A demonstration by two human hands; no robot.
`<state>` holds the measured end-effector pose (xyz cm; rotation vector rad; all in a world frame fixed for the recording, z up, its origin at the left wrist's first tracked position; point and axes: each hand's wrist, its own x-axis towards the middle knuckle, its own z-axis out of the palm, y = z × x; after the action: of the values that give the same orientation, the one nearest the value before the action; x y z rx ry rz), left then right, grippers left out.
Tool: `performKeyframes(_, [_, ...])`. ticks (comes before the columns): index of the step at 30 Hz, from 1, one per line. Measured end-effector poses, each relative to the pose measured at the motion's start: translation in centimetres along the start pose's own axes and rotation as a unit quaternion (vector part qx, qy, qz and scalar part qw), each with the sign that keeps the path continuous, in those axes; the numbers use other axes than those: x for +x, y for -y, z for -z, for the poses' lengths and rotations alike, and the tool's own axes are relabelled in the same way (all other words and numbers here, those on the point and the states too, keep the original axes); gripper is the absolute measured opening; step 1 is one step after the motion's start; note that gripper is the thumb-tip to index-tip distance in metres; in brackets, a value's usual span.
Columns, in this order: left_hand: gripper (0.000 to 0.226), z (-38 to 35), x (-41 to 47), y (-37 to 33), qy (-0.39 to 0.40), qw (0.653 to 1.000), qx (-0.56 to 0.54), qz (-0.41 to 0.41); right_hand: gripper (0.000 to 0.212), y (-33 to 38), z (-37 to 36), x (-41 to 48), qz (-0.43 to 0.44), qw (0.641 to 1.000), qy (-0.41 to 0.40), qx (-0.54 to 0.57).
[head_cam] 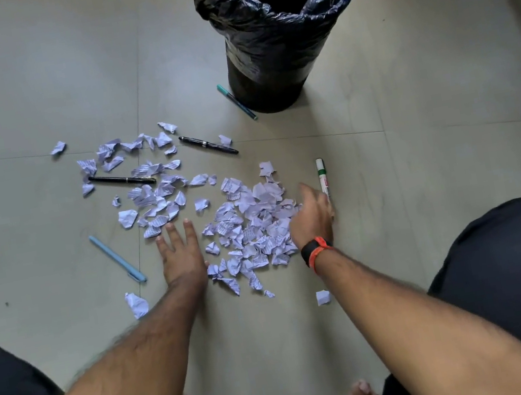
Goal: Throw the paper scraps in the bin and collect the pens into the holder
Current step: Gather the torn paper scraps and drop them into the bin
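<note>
Both hands are down on the tiled floor (409,101), flanking the denser heap of paper scraps (253,226). The left hand (180,253) lies flat with a wide grip, fingers spread, holding nothing, its inner edge just beside the heap. The right hand (312,212) is cupped against the heap's right edge, its grip loose and empty as far as can be seen; a black-and-orange wristband (317,250) circles the wrist. A white marker (322,179) lies just beside this hand.

A looser scatter of scraps spreads to the upper left, with two black pens (122,180) (208,145) among it. A light blue pen (117,258) lies apart at the left — bare floor around it. A teal pen (237,101) lies against the base of the bin (279,37), lined with a black bag and standing beyond the scraps with open floor between. Stray scraps lie near the knees.
</note>
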<state>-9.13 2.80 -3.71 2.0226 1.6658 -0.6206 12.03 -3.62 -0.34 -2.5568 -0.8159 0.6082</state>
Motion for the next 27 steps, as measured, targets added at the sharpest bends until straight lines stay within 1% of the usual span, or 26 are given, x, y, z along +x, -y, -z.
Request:
performKeyframes(1, [0.094, 0.0, 0.0, 0.0, -0.001, 1.0, 0.0, -0.001, 0.062, -0.7, 0.2, -0.9, -0.073, 0.997, -0.013, 0.011])
performKeyframes(2, [0.095, 0.0, 0.0, 0.1, -0.001, 1.0, -0.006, 0.0, 0.057, -1.3, 0.3, -2.0, -0.142, 0.99, -0.008, 0.012])
performKeyframes(5, [0.097, 0.1, -0.3, 0.3, 0.0, 1.0, -0.028, 0.001, 0.05, -2.5, 0.4, -5.6, -0.309, 0.95, 0.048, 0.003])
performKeyframes(7, [0.097, 0.3, -0.6, 0.3, -0.001, 0.999, -0.034, -0.001, 0.051, -3.2, 0.0, -7.6, -0.377, 0.924, 0.055, 0.023])
performKeyframes(9, [0.097, 0.5, -0.8, 0.1, -0.003, 0.999, -0.032, -0.001, 0.051, -3.3, -0.7, -9.0, -0.417, 0.905, 0.04, 0.069])
performKeyframes(10, [0.097, 0.4, -0.8, 0.2, -0.004, 1.0, -0.029, 0.002, 0.05, -3.3, -1.2, -9.3, -0.418, 0.904, 0.027, 0.089])
performKeyframes(12, [0.094, 0.4, -1.1, 0.3, -0.021, 0.999, -0.031, 0.004, 0.044, -2.4, -2.3, -9.5, -0.383, 0.915, 0.019, 0.123])
performKeyframes(14, [0.088, 0.5, -1.2, 0.3, -0.04, 0.997, -0.061, -0.014, 0.041, -1.4, -3.4, -8.7, -0.33, 0.931, 0.034, 0.152])
performKeyframes(16, [0.085, 0.1, -1.4, 0.5, -0.041, 0.995, -0.086, -0.017, 0.04, -0.3, -4.0, -7.5, -0.264, 0.945, 0.063, 0.181])
performKeyframes(18, [0.077, -0.6, -1.6, 0.9, -0.078, 0.989, -0.122, -0.011, 0.033, 0.1, -4.2, -6.1, -0.224, 0.951, 0.074, 0.198])
performKeyframes(20, [0.06, -1.4, -2.3, 1.7, -0.149, 0.979, -0.14, -0.021, 0.029, -0.3, -4.2, -5.1, -0.24, 0.946, 0.038, 0.214])
performKeyframes(22, [0.048, -2.1, -3.4, 2.9, -0.227, 0.963, -0.142, -0.016, 0.028, -1.0, -4.4, -4.8, -0.28, 0.932, 0.012, 0.229])
performKeyframes(23, [0.045, -2.4, -4.0, 3.7, -0.261, 0.954, -0.147, 0.009, 0.028, -1.3, -4.6, -5.0, -0.291, 0.93, 0.012, 0.226])
performKeyframes(24, [0.043, -2.8, -4.5, 4.5, -0.288, 0.942, -0.167, 0.051, 0.029, -1.4, -4.7, -5.4, -0.29, 0.932, 0.02, 0.215])
performKeyframes(25, [0.042, -3.0, -5.0, 5.2, -0.304, 0.924, -0.204, 0.113, 0.03, -1.3, -4.7, -5.9, -0.287, 0.936, 0.026, 0.201])
performKeyframes(27, [0.038, -3.2, -5.5, 6.3, -0.315, 0.864, -0.291, 0.264, 0.032, -0.9, -4.3, -6.9, -0.273, 0.945, 0.036, 0.175])
